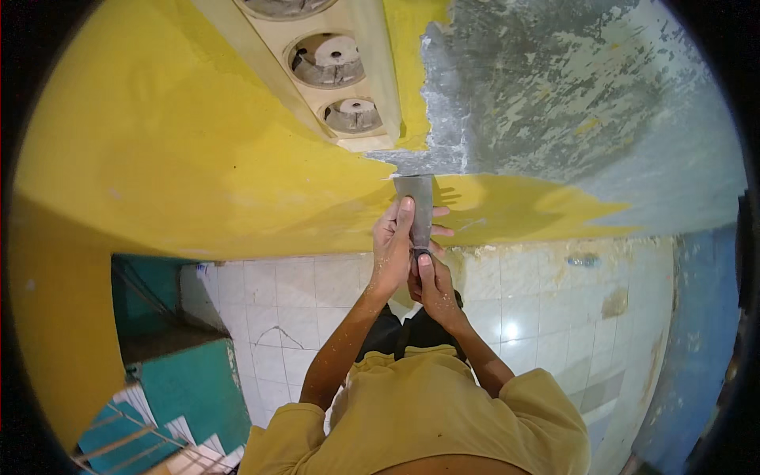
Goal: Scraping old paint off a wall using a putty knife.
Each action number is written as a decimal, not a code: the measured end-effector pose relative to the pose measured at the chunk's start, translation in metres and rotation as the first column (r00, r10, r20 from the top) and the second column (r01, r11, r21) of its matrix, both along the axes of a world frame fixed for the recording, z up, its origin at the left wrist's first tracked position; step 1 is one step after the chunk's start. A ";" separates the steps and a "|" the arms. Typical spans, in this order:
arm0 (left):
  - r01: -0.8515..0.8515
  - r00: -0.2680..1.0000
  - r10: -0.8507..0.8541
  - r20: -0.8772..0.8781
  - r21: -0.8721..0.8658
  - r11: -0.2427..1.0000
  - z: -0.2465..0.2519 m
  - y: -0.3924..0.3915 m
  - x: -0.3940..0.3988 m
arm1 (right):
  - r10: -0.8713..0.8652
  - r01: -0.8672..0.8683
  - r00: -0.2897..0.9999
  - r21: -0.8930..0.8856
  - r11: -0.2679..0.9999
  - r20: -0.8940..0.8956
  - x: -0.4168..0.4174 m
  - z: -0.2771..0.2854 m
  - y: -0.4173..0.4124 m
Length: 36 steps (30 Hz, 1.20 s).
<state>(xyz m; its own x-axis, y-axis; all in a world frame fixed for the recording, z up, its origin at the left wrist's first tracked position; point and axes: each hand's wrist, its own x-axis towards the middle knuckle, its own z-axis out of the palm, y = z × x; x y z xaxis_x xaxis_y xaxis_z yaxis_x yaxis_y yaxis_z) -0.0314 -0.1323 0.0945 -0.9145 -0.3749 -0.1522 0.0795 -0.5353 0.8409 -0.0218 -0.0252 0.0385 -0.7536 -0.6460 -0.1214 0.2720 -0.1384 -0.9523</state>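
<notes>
A metal scraper (420,211) with a wide flat blade points up to the wall, its edge at the border between yellow paint (332,196) and a bare grey strip (424,161). My left hand (396,243) is around the blade, thumb on its front face and fingertips showing past the far side. Lower down, my right hand (432,285) grips the dark handle, mostly hidden by the fingers. Above the blade, a cream block (362,141) with round recesses stands out from the wall. The large patch (534,101) at upper right is grey with pale flaked remains.
White floor tiles (297,291), some stained, lie below the wall. A clear plastic bottle (583,260) rests by the wall's foot at right. At lower left are a teal wall (196,386) and stairs with a railing (119,442). A blue wall (692,338) stands at right.
</notes>
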 end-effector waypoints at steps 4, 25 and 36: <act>0.083 0.996 -0.084 -0.008 -0.029 0.996 -0.005 -0.014 0.001 | -0.083 0.082 0.996 -0.022 0.996 -0.025 0.010 -0.002 -0.016; 0.076 0.997 -0.075 0.011 -0.210 0.975 -0.003 -0.010 0.000 | -0.123 0.121 0.991 -0.045 0.992 -0.053 0.005 0.005 -0.015; 0.093 0.995 -0.098 -0.017 -0.181 0.979 0.016 -0.015 -0.005 | -0.079 0.079 0.996 -0.014 0.997 -0.047 -0.001 0.032 -0.012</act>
<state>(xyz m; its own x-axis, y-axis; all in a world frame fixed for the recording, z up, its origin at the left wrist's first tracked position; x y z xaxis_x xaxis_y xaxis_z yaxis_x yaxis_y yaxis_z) -0.0363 -0.1473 0.1110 -0.9502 -0.3045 -0.0662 0.0579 -0.3813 0.9226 -0.0224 -0.0369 0.0706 -0.8072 -0.5852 -0.0770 0.2142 -0.1688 -0.9621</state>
